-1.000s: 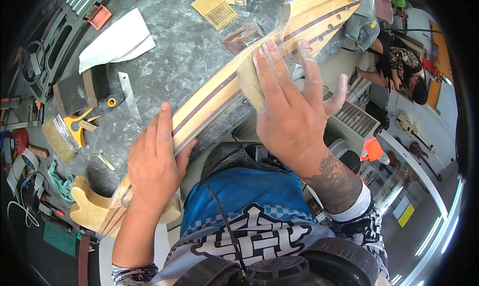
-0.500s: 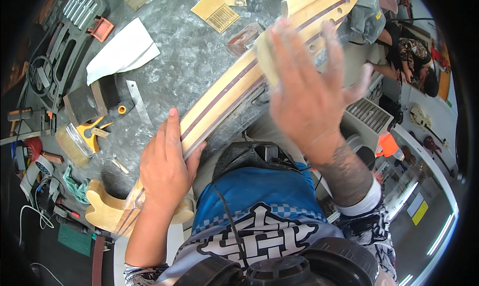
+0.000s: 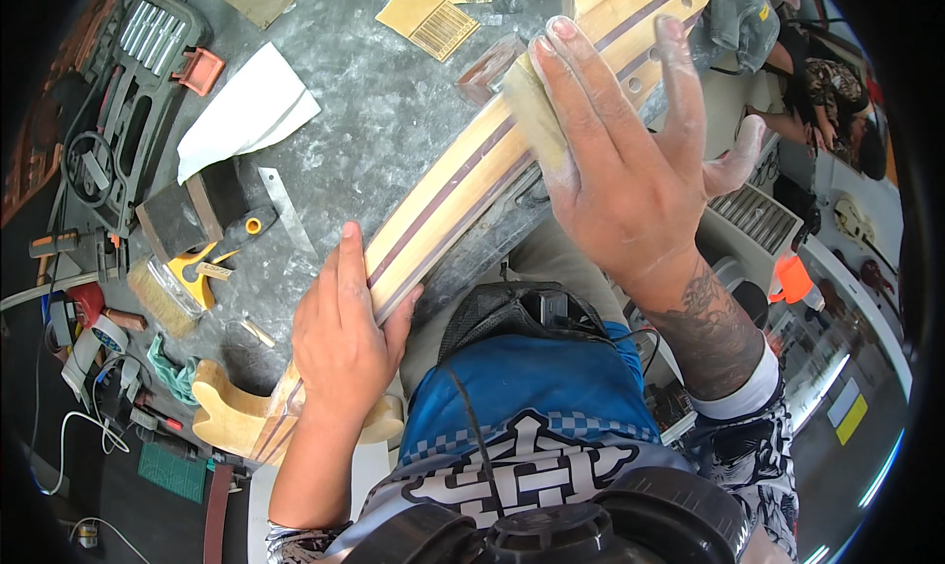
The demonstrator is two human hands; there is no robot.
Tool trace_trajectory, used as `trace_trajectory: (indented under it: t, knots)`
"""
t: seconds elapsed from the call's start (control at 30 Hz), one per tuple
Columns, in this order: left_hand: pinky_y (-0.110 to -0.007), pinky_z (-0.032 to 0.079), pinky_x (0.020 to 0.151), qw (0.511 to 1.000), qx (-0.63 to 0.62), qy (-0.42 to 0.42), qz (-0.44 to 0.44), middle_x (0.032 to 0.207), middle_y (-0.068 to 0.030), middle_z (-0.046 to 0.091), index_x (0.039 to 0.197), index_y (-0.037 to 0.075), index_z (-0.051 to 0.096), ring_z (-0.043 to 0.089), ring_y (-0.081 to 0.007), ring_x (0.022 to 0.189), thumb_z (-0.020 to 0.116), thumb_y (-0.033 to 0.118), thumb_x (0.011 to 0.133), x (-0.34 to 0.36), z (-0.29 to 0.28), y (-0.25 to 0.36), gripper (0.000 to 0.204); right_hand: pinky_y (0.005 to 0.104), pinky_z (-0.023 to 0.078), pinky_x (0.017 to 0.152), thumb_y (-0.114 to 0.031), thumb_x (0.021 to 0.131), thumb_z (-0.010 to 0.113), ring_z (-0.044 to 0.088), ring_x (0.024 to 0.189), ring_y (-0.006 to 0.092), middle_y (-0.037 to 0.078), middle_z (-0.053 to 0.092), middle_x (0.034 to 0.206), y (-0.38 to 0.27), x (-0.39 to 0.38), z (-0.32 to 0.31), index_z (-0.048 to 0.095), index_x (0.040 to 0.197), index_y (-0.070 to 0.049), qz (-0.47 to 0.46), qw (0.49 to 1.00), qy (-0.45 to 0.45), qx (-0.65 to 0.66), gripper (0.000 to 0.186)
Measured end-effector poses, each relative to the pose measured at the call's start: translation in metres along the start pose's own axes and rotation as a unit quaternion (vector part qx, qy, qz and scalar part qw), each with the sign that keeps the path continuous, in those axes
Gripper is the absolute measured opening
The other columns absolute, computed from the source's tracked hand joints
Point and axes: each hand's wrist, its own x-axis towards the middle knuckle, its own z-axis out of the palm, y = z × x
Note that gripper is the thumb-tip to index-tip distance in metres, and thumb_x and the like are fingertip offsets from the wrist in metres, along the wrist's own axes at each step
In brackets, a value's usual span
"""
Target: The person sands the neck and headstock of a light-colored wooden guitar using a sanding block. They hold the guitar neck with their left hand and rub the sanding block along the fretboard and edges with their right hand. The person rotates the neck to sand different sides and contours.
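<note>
A pale wooden guitar with dark stripes (image 3: 438, 198) lies diagonally, its body (image 3: 221, 421) at lower left and the headstock with holes at top right. My left hand (image 3: 340, 338) wraps round the neck near the body, thumb along the near edge. My right hand (image 3: 625, 180) grips a tan, dusty sanding pad (image 3: 532, 121) against the upper neck, two fingers pressed on it and the other two spread. Beside the neck are a reddish-brown block (image 3: 487, 67) and a dark dusty block (image 3: 172, 221).
The dusty grey bench (image 3: 345, 141) holds a white sheet (image 3: 241, 111), sandpaper pieces (image 3: 428, 18), a metal ruler (image 3: 285, 210), a brush (image 3: 162, 298), a socket case (image 3: 153, 32) and a green cloth (image 3: 172, 367). At right, another person (image 3: 827, 101) bends beyond a drawer unit (image 3: 743, 219).
My right hand has slid the pad up the neck toward the headstock. My left hand keeps its place on the neck, while the whole view has shifted slightly.
</note>
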Motion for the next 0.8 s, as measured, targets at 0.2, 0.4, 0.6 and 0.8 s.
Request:
trace_trajectory:
  t: [0.2, 0.4, 0.6, 0.8]
  knots:
    - [-0.043, 0.054, 0.077, 1.000, 0.011, -0.009, -0.016, 0.117, -0.0248, 0.063, 0.152, -0.006, 0.033, 0.066, -0.0392, 0.092, 0.081, 0.019, 0.081, -0.001, 0.000, 0.001, 0.089, 0.0636, -0.009, 0.115, -0.019, 0.075, 0.059, 0.041, 0.143, 0.0360, -0.008, 0.056, 0.148, -0.024, -0.014, -0.013, 0.066, 0.135, -0.028, 0.015, 0.998, -0.053, -0.018, 0.062]
    - [-0.043, 0.054, 0.077, 1.000, 0.014, 0.008, -0.009, 0.117, -0.0240, 0.063, 0.153, -0.006, 0.032, 0.066, -0.0386, 0.093, 0.081, 0.020, 0.081, -0.001, 0.002, 0.000, 0.090, 0.0544, 0.012, 0.120, -0.015, 0.072, 0.063, 0.031, 0.143, 0.0445, 0.004, 0.048, 0.155, 0.003, 0.011, -0.014, 0.068, 0.132, -0.027, -0.027, 0.999, -0.012, -0.027, 0.061]
    - [-0.043, 0.054, 0.077, 1.000, 0.008, -0.002, -0.016, 0.118, -0.0241, 0.063, 0.152, -0.006, 0.033, 0.066, -0.0384, 0.093, 0.081, 0.019, 0.081, 0.000, 0.000, 0.002, 0.089, 0.0549, 0.009, 0.121, -0.014, 0.073, 0.065, 0.029, 0.146, 0.0428, 0.016, 0.044, 0.156, -0.016, -0.007, -0.021, 0.069, 0.132, -0.025, 0.020, 0.998, -0.040, -0.054, 0.060]
    - [-0.043, 0.054, 0.077, 1.000, 0.006, 0.004, -0.004, 0.118, -0.0233, 0.063, 0.152, -0.007, 0.033, 0.067, -0.0382, 0.092, 0.082, 0.019, 0.080, 0.000, 0.001, -0.001, 0.090, 0.0512, 0.009, 0.122, -0.029, 0.084, 0.069, 0.040, 0.144, 0.0287, 0.022, 0.051, 0.150, -0.007, 0.010, -0.025, 0.071, 0.127, -0.027, 0.003, 0.996, -0.062, -0.059, 0.043]
